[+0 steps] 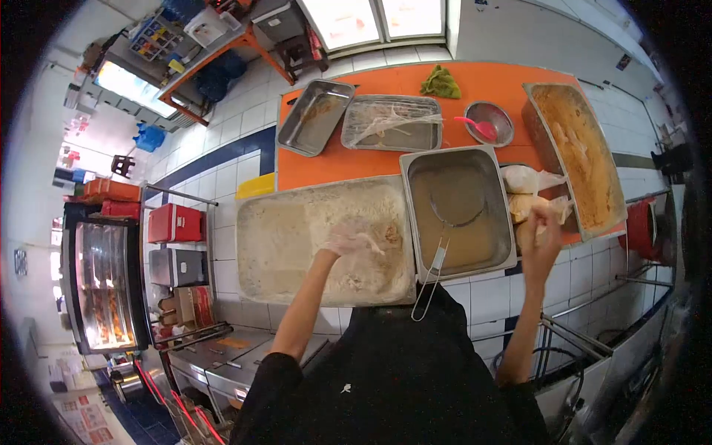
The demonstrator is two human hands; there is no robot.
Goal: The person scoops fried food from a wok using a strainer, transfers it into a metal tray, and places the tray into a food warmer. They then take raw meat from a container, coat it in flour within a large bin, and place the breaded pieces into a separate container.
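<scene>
My left hand (347,240), coated in white flour, is low over the left half of the counter, in the large flour tray (278,248). Its fingers are stretched out to the right and look open, close to small brown clumps (391,235) in the flour. Raised at the right, my right hand (544,236) has its fingers bent together; anything between them is too small to make out. Just behind it lie knotted plastic bags (523,179). Between my hands stands a deep metal pan (505,252) of cloudy liquid, with a wire-handled strainer (437,259) resting in it.
Farther back on the orange table (356,165) are an empty-looking metal pan (285,133), a plastic-covered tray (347,133), a green cloth (440,81) and a bowl (508,130) with a pink scoop (483,128). A long tray (612,174) of orange-brown mixture stands at the right.
</scene>
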